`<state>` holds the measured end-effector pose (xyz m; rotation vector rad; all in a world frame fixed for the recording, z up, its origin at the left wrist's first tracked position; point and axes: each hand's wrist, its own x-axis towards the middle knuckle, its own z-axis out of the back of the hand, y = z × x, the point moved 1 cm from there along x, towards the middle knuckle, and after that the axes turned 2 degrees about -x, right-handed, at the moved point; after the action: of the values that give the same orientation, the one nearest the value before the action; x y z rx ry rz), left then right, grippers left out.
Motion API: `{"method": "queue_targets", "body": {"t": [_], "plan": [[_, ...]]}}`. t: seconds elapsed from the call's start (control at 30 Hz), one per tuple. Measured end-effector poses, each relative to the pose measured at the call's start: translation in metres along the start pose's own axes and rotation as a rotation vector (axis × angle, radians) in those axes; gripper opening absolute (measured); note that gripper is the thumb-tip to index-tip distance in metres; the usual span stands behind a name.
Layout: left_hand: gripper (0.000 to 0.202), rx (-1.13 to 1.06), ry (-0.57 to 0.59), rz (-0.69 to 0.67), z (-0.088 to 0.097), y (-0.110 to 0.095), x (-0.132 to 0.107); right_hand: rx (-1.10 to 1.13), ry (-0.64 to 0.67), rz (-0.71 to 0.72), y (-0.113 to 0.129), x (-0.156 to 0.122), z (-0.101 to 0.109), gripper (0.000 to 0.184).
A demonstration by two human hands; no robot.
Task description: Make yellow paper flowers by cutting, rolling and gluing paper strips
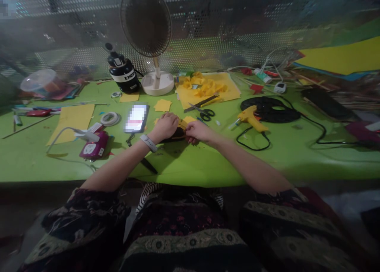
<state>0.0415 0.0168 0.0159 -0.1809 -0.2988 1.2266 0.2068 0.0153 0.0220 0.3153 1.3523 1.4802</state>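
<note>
A: Dark patterned clothing [184, 244] fills the near edge of my head feed; beyond it, the green worktop [184, 169].

B: Logged. Hands?

A: Left hand [166, 126], pale wristband [149, 143] behind it, lies back up. I cannot see its fingertips; grip undetermined. Right hand [200, 132] faces it, fingers curled inward; I cannot tell whether they pinch anything.

B: Workpiece position?

A: Small yellow piece [182, 124], probably paper, between the two hands, over a dark object [178, 135] too blurred for me to name.

B: Step in hand?

A: My judgement: close two-handed handling of that piece, perhaps folding or aligning. Scissors [202, 110] lie just beyond the right hand, a yellow glue gun [248, 114] off to its right; neither is held. Curled yellow pieces [208, 88] rest on a yellow sheet [233, 93] further back.

B: What does the next move call for?

A: I judge: one hand steadying, the other adjusting finely, pressure light enough not to crease it.
</note>
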Motion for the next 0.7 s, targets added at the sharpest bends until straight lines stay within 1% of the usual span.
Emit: {"method": "queue_targets", "body": {"t": [0.4,0.7], "plan": [[0.036,-0.011,0.022,0.042,0.0003,-0.0005,0.0008,0.015,-0.009,-0.001,-0.0001,-0.0005,-0.0006,0.027],[0.036,-0.035,0.019,0.101,-0.0017,0.0004,-0.0003,0.003,0.001,0.017,-0.0034,0.0028,-0.0009,0.026]]}}
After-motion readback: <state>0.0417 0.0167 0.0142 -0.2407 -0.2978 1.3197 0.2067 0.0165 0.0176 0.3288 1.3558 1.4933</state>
